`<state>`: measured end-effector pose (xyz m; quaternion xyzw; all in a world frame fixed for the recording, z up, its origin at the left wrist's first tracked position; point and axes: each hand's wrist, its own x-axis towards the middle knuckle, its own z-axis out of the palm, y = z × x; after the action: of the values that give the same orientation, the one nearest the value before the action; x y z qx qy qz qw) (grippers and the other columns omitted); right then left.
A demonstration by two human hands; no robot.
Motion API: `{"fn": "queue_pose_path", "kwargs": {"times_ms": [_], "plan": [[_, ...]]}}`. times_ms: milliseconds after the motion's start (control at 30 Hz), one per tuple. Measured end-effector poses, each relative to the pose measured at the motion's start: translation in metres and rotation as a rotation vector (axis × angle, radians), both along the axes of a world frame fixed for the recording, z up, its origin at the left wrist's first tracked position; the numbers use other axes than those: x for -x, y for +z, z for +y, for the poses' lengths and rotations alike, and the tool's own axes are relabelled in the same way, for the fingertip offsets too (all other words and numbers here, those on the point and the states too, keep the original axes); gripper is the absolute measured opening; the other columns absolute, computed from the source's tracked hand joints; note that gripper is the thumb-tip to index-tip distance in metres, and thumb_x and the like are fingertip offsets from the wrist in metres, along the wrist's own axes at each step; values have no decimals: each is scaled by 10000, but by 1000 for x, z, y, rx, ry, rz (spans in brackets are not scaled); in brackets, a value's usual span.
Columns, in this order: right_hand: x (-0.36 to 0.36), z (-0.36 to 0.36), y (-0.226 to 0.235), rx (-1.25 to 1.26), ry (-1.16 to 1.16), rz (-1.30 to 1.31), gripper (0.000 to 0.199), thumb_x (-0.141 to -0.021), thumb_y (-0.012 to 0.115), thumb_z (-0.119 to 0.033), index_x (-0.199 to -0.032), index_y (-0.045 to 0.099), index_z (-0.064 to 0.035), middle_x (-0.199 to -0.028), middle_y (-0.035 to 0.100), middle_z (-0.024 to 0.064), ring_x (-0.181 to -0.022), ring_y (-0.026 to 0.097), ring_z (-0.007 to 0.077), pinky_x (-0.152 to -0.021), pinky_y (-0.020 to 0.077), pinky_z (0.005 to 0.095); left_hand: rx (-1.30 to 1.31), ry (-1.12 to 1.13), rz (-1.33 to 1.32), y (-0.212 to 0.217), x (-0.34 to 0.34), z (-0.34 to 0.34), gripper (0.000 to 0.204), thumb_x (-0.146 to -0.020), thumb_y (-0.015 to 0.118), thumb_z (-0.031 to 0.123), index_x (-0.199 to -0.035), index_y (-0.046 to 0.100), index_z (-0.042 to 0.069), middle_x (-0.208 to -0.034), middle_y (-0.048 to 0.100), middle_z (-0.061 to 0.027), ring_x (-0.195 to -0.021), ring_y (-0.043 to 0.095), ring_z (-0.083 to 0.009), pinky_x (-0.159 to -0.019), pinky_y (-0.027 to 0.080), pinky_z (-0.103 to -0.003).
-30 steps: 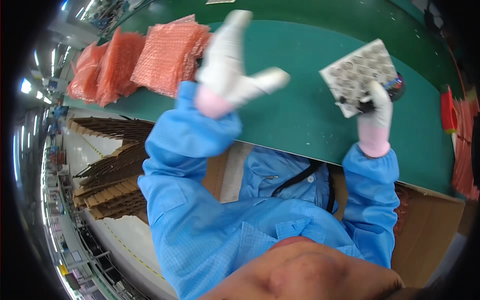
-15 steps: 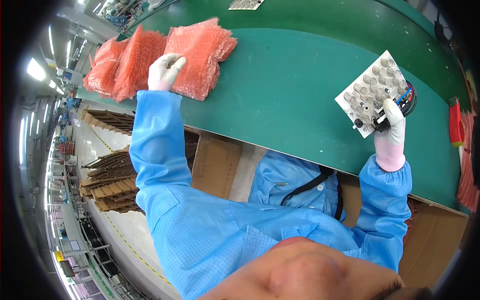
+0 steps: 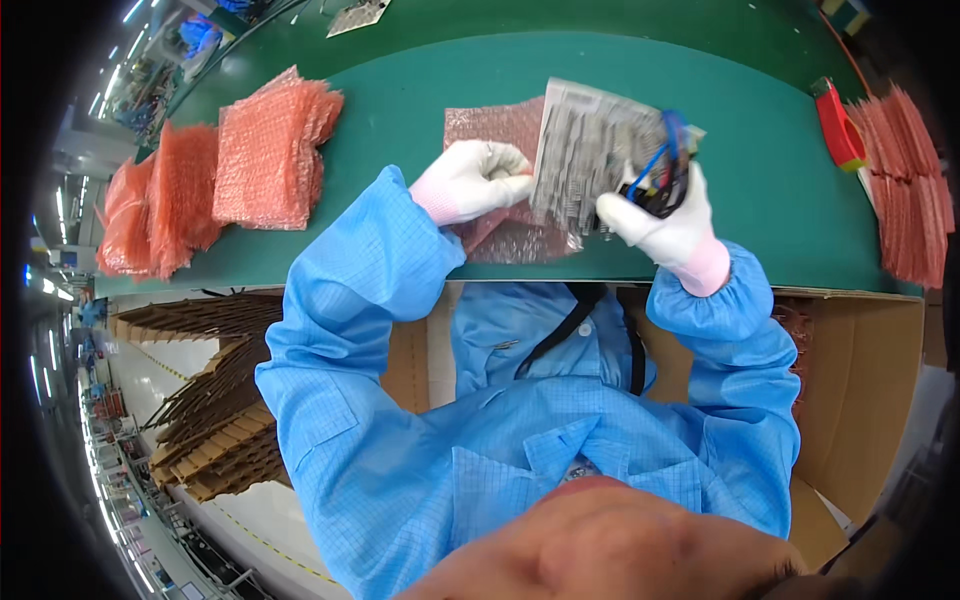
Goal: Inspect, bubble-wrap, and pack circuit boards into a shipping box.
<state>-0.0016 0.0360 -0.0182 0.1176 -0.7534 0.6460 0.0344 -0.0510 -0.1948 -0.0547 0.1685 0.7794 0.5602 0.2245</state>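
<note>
My left hand [image 3: 472, 180], in a white glove, has its fingers curled and pinched on a pink bubble-wrap bag [image 3: 485, 122]. The bag lies partly behind that hand and partly under a white panel [image 3: 575, 130], and its opening cannot be made out. My right hand [image 3: 662, 225], also gloved, grips the panel at its right side, along with a bundle of black and blue wires [image 3: 672, 160]. Motion smears the panel's face, where rows of round clear lenses showed before. The panel is tilted above the green table [image 3: 400, 110], its left edge close to my left fingertips.
Stacks of pink bubble-wrap bags [image 3: 270, 155] sit on the table's left side. At the right are a red tape dispenser [image 3: 838, 125] and more pink bags [image 3: 905, 190]. Another panel [image 3: 358, 15] lies at the far edge. Cardboard sheets [image 3: 220, 420] are piled below left; an open carton [image 3: 860, 390] stands below right.
My left hand has moved right from the bag stack, bringing a bubble-wrap bag to the middle. My right hand has carried the panel leftward to it. The view has turned.
</note>
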Motion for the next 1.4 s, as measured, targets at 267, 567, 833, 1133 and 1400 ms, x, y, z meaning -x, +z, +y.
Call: {"fn": "queue_pose_path", "kwargs": {"times_ms": [267, 567, 833, 1133, 1400], "plan": [[2, 21, -25, -334, 58, 20, 562, -636, 728, -174, -1101, 438, -50, -753, 620, 92, -701, 628, 225, -661, 498, 316, -213, 232, 59, 49, 37, -74, 262, -833, 566, 235, -952, 580, 2, -876, 621, -64, -825, 591, -146, -718, 464, -266], [15, 24, -32, -87, 64, 12, 467, -679, 706, -132, -1055, 459, -10, -776, 568, 48, -685, 565, 130, -619, 471, 258, -481, 576, 64, 55, 32, -81, 218, -830, 583, 191, -971, 581, 25, -889, 615, -43, -771, 584, -113, -658, 464, -233], [20, 80, 25, 760, -219, -28, 304, -838, 524, -178, -1095, 495, -17, -998, 573, 64, -883, 576, 146, -779, 470, 308, 8, 264, 264, 71, 8, -32, 254, -809, 622, 228, -894, 591, -9, -744, 556, 22, -674, 470, -40, -604, 394, -199], [10, 28, 1, -150, 410, -519, 635, -708, 703, -175, -1248, 409, -16, -1133, 520, 95, -1039, 478, 179, -932, 366, 315, -224, 78, 231, 98, -29, 31, 236, -838, 582, 175, -956, 595, -29, -786, 595, -13, -729, 526, -74, -679, 444, -241], [9, 20, -27, 404, 191, 132, 623, -653, 774, -120, -1180, 465, -4, -1061, 551, 119, -1004, 524, 195, -798, 467, 347, 197, -533, 973, 134, -71, 39, 397, -692, 663, 274, -994, 528, 56, -647, 568, -34, -521, 580, -231, -473, 476, -344]]}}
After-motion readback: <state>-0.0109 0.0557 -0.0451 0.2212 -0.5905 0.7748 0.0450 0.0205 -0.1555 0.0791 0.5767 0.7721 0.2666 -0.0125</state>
